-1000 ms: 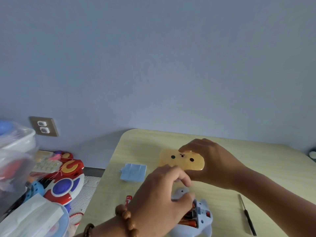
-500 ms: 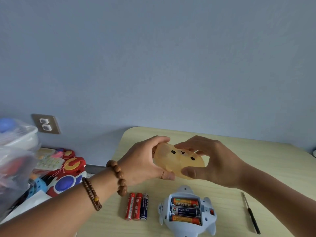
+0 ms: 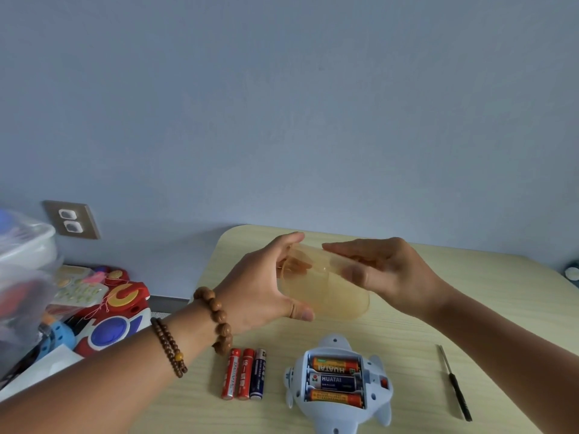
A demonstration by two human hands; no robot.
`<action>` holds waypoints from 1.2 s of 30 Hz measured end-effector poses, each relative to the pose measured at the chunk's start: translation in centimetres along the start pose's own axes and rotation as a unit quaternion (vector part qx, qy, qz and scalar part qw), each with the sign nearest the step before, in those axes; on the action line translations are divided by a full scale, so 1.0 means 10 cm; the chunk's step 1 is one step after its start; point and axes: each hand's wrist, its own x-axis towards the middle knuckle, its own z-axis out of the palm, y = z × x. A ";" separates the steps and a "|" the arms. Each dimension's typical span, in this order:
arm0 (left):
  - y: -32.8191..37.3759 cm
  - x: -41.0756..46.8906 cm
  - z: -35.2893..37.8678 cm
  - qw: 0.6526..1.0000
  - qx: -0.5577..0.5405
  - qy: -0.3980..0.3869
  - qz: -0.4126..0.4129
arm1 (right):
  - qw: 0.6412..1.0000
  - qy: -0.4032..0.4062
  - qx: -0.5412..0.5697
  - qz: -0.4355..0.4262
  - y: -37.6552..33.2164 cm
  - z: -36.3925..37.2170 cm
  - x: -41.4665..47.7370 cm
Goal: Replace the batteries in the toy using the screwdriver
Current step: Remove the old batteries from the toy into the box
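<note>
A translucent yellow toy shell [image 3: 332,296] is held up over the table between both hands. My left hand [image 3: 263,292] grips its left end, and my right hand [image 3: 388,277] grips its right side and top. Below them the light blue toy base [image 3: 341,383] lies upside down on the table with its battery compartment uncovered and three batteries inside. Three loose batteries [image 3: 244,374], two red and one dark blue, lie side by side left of the base. A thin black screwdriver [image 3: 456,383] rests on the table to the right.
The pale wooden table [image 3: 470,308] stands against a blue wall. On the floor at the left lie a red, white and blue toy [image 3: 116,317], other colourful toys and a clear plastic bin [image 3: 25,270]. A wall socket [image 3: 70,219] sits low on the wall.
My left hand left the blue toy base and took hold of the yellow shell. Both hands lifted the shell off the table and turned it, so its face no longer shows.
</note>
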 end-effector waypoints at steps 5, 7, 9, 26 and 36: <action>0.02 0.00 0.01 1.000 0.015 -0.006 -0.006 | 0.995 -0.016 0.077 0.064 0.00 -0.06 0.02; 0.06 0.00 0.02 1.000 0.026 -0.007 -0.006 | 0.984 0.015 0.139 0.108 0.01 -0.05 0.06; 0.09 -0.01 0.07 0.999 0.036 0.002 0.001 | 0.975 0.066 0.154 0.146 0.02 -0.02 0.13; 0.14 -0.14 0.06 0.966 0.244 -0.061 0.058 | 0.964 0.111 -0.039 0.238 0.29 0.09 0.36; 0.11 -0.20 0.11 0.970 0.237 -0.020 0.047 | 0.955 0.092 -0.140 0.246 0.43 0.21 0.33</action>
